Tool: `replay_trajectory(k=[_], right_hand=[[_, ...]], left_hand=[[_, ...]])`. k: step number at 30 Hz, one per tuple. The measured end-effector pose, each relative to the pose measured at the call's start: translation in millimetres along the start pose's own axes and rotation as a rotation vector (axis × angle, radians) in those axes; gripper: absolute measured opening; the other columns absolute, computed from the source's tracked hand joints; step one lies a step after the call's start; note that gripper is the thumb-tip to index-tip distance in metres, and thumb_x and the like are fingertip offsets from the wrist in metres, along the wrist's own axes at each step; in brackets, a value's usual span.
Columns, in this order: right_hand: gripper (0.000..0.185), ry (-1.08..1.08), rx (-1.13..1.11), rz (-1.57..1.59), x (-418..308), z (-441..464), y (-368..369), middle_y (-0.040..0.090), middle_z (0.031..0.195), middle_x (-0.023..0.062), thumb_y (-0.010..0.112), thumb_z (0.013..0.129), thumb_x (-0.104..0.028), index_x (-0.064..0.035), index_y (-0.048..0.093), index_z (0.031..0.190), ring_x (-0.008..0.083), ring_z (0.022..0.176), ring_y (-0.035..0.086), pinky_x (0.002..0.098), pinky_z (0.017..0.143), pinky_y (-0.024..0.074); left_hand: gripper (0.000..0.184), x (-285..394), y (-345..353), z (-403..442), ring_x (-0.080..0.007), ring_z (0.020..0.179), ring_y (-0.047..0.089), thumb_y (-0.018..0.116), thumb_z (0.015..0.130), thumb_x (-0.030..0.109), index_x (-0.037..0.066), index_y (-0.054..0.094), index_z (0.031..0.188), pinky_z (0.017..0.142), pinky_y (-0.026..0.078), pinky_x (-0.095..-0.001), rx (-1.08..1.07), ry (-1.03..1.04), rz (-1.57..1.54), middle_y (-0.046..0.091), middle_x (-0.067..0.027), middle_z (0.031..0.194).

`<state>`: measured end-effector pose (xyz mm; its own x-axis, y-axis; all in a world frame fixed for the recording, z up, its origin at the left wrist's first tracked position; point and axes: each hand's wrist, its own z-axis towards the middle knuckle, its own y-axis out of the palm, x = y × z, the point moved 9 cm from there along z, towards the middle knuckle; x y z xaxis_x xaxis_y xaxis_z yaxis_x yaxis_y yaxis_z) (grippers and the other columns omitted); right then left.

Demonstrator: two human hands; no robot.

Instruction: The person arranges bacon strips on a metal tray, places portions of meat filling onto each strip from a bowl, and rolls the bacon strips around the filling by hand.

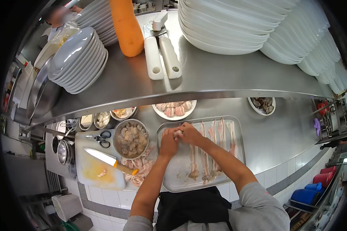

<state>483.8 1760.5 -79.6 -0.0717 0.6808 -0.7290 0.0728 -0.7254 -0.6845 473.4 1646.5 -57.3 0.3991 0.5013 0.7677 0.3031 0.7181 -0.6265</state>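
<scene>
Over the left side of a metal tray (239, 127), my left hand (169, 141) and my right hand (190, 134) come together. Both are closed, fingers pinching a small pale-pink bacon roll (177, 133) that they mostly cover. Several bacon strips (221, 133) lie lengthwise side by side on the tray, right of my hands. Beyond the tray, a white plate (156, 111) bears bacon rolls. Left of my left hand stands a steel bowl (115, 141) of peeled raw shrimp (132, 138). A heap of bacon (138, 166) lies below that bowl.
A knife (100, 157) and black scissors (103, 138) lie on the cutting board (92, 179) at left. A white bowl (262, 106) with dark pieces stands back right. Overhead, a steel shelf (208, 79) carries stacked plates (79, 59), stacked bowls (227, 27), and an orange squash (128, 32).
</scene>
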Motion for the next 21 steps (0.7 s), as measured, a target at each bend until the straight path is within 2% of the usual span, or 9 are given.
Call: replay_trajectory(k=[2,4,9,12,14,17,19,20,21], right_hand=[[0.040,0.019,0.054,-0.015,-9.9,-6.1,-11.7,0.057,0.115,0.0170,0.063,0.086,-0.011,-0.0125,0.059,0.126,0.0352,0.102,0.059,0.0436,0.090,0.0487],[0.041,-0.234,0.138,-0.228,-50.5,-14.0,-31.3,0.055,0.117,0.0141,0.062,0.085,-0.009,-0.0102,0.058,0.125,0.0320,0.103,0.058,0.0419,0.090,0.0489],[0.039,-0.254,0.062,-0.384,-43.8,-5.0,-13.7,0.058,0.112,0.0128,0.062,0.077,-0.005,-0.0081,0.060,0.116,0.0302,0.101,0.059,0.0404,0.088,0.0484],[0.038,-0.250,0.067,-0.400,-36.2,2.3,-7.1,0.059,0.110,0.0129,0.062,0.077,-0.005,-0.0067,0.060,0.114,0.0291,0.101,0.060,0.0398,0.088,0.0486],[0.036,-0.254,0.073,-0.384,-32.3,3.1,-2.1,0.059,0.109,0.0130,0.062,0.077,-0.004,-0.0060,0.059,0.114,0.0286,0.101,0.059,0.0397,0.087,0.0491],[0.031,-0.132,0.224,-0.108,-13.1,3.7,-7.4,0.061,0.099,0.0106,0.059,0.082,-0.004,-0.0050,0.060,0.113,0.0247,0.091,0.062,0.0363,0.081,0.0509],[0.022,0.385,-0.019,0.637,34.2,8.5,22.7,0.060,0.086,0.0043,0.058,0.087,-0.008,-0.0071,0.061,0.108,0.0170,0.073,0.058,0.0319,0.066,0.0482],[0.022,0.382,-0.022,0.635,31.7,11.5,18.8,0.060,0.086,0.0043,0.058,0.087,-0.008,-0.0071,0.061,0.108,0.0170,0.073,0.058,0.0319,0.066,0.0482],[0.019,0.439,-0.087,1.092,23.8,11.9,25.9,0.057,0.081,0.0013,0.058,0.088,-0.011,-0.0090,0.061,0.107,0.0139,0.067,0.054,0.0299,0.060,0.0435]], left_hand=[[0.040,-3.5,0.2,5.7,-0.0384,0.110,0.055,0.068,0.078,0.004,0.004,0.058,0.118,0.096,0.044,-0.0454,0.008,-0.005,0.025,0.059,-0.0190,0.113],[0.039,-7.2,0.4,12.6,-0.0370,0.106,0.059,0.067,0.080,0.005,0.003,0.058,0.118,0.091,0.047,-0.0444,0.017,-0.010,0.049,0.061,-0.0197,0.109],[0.045,-31.6,-2.2,19.5,-0.0320,0.077,0.069,0.065,0.087,0.012,0.000,0.050,0.127,0.070,0.053,-0.0402,0.067,-0.280,-0.141,0.070,-0.0194,0.086],[0.054,-38.9,-1.0,15.7,-0.0292,0.079,0.069,0.067,0.087,0.015,0.002,0.045,0.135,0.073,0.053,-0.0386,-0.006,-0.427,-0.239,0.071,-0.0167,0.086],[0.057,-43.3,-3.5,5.2,-0.0271,0.080,0.069,0.068,0.087,0.016,0.004,0.043,0.137,0.073,0.054,-0.0376,-0.002,-0.385,-0.276,0.071,-0.0167,0.092],[0.059,-24.1,-22.8,-23.1,-0.0222,0.083,0.069,0.068,0.087,0.014,0.005,0.042,0.139,0.075,0.054,-0.0348,0.012,-0.351,-0.286,0.069,-0.0162,0.104],[0.058,-14.0,-41.3,-47.8,-0.0193,0.084,0.068,0.067,0.087,0.011,0.004,0.042,0.139,0.076,0.054,-0.0331,0.026,-0.361,-0.255,0.068,-0.0157,0.112],[0.058,-12.7,-46.6,-61.5,-0.0201,0.086,0.068,0.067,0.087,0.009,0.005,0.043,0.140,0.075,0.054,-0.0329,0.031,-0.347,-0.322,0.066,-0.0164,0.116],[0.059,-13.5,-49.9,-74.9,-0.0208,0.087,0.068,0.068,0.087,0.007,0.007,0.043,0.140,0.075,0.054,-0.0326,0.034,-0.333,-0.387,0.064,-0.0170,0.121]])
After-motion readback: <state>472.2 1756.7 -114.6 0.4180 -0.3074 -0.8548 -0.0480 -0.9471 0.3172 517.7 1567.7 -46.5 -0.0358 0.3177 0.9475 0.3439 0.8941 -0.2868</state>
